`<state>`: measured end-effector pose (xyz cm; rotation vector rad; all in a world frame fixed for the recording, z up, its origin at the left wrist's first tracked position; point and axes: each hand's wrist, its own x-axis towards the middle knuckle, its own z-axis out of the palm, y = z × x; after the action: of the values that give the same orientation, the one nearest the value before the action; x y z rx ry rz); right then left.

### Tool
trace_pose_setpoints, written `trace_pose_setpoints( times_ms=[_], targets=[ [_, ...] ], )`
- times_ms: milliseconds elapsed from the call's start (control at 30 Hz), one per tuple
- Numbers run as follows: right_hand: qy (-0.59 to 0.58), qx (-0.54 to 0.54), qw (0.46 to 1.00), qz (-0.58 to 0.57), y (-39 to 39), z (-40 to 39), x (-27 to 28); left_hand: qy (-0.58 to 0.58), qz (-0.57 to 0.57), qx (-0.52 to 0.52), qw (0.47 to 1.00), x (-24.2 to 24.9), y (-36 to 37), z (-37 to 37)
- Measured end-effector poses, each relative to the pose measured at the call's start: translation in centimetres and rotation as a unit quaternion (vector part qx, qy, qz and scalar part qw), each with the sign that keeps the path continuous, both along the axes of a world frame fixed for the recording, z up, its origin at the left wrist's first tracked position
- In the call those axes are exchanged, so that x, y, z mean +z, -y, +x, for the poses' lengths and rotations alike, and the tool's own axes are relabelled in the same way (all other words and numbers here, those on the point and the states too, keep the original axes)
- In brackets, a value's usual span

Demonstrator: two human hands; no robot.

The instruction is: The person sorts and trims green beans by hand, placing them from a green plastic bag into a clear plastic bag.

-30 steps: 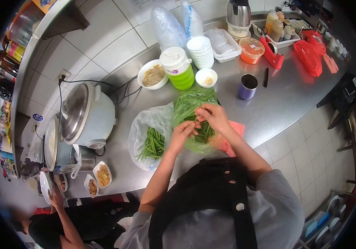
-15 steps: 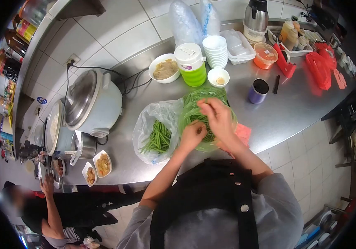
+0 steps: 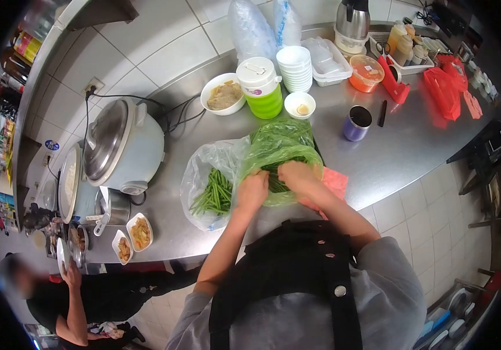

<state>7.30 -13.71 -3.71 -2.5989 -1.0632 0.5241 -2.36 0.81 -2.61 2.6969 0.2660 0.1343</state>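
Observation:
Long green beans (image 3: 278, 183) lie in an open green plastic bag (image 3: 279, 140) in front of me. At the bag's left side my left hand (image 3: 253, 189) is closed, its fingers curled together; what it pinches is too small to make out. My right hand (image 3: 298, 177) is in the bag's opening, fingers bent down over the beans, with the fingertips partly hidden. To the left, a clear plastic bag (image 3: 195, 169) touches the green one and holds a pile of green bean pieces (image 3: 212, 193). A pink-red sheet (image 3: 334, 184) sticks out beside my right wrist.
A rice cooker (image 3: 139, 149) and two small dishes of food (image 3: 140, 233) stand left. Behind the bags are a bowl (image 3: 223, 94), a green jug (image 3: 264, 105), stacked white bowls (image 3: 295, 69) and a small bowl (image 3: 300, 105). A purple tumbler (image 3: 355, 131) is right. Another person (image 3: 87, 297) works lower left.
My right hand has come down from above the green bag into its opening. My left hand has shifted left, to the bag's side. The whole view has moved slightly.

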Motion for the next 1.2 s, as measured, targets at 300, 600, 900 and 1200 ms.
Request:
trace_pose_setpoints(
  times_ms=[300, 600, 900, 1200],
  targets=[
    [-0.039, -0.073, 0.987, 0.138, 1.4, -1.1, 0.3, 0.066, -0.019, -0.118, 0.991, 0.4, -1.6, 0.2],
    [-0.005, -0.131, 0.978, 0.159, 2.8, -0.6, 1.8, 0.053, -0.056, -0.118, 0.99, 2.2, -0.7, 0.6],
    [-0.071, -0.076, 0.941, 0.323, 1.5, -1.0, 2.3, 0.055, -0.341, 0.001, 0.939, 2.7, -0.2, 1.4],
    [-0.348, -0.173, 0.746, 0.541, 1.7, 0.5, 2.8, -0.036, -0.506, -0.06, 0.859, 1.1, -0.5, 1.1]
  ],
)
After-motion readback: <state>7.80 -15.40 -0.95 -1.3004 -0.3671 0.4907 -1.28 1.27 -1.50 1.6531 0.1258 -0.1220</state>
